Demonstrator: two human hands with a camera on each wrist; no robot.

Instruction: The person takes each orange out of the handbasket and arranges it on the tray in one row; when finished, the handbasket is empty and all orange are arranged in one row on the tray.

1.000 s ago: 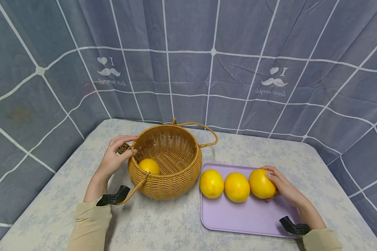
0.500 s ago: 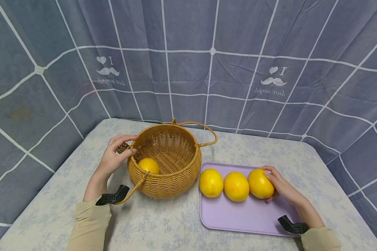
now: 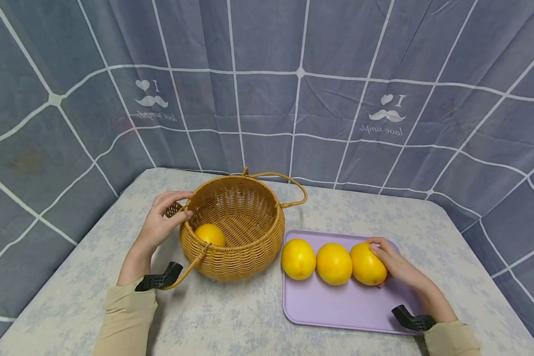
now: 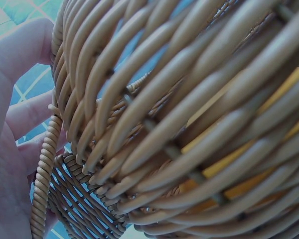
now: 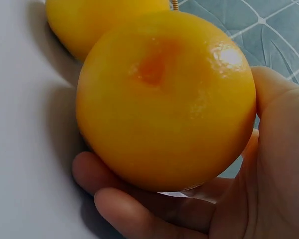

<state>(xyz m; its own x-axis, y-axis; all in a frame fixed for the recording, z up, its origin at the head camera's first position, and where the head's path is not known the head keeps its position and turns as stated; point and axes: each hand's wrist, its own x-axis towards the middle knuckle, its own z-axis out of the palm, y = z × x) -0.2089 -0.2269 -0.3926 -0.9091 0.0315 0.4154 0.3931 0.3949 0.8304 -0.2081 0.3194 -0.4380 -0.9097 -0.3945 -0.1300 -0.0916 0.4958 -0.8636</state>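
My left hand [image 3: 153, 231] holds the left rim of a round wicker basket [image 3: 238, 266], thumb and fingers at its edge. The left wrist view shows the woven wall [image 4: 154, 129] close up, fingers behind it. One yellow orange [image 3: 210, 234] lies inside the basket at the left. On the lilac tray [image 3: 333, 311], my right hand [image 3: 398, 264] grips the rightmost orange [image 3: 367, 267] from its right side. The right wrist view shows this orange [image 5: 164, 104] with fingers curled under it and thumb at its side. Two more oranges, a middle one [image 3: 334, 264] and a left one [image 3: 298, 259], sit beside it in a row.
A looped handle [image 3: 300, 202] sticks out from the basket's back right; another handle [image 3: 191, 269] hangs at the front left, near the left wrist. The patterned tabletop [image 3: 222, 316] runs up to a blue-grey checked curtain [image 3: 267, 99] behind and at both sides.
The rightmost orange has turned in my right hand, its end tipping toward the front, and the fingers have shifted slightly on it. The left hand and basket stay put.
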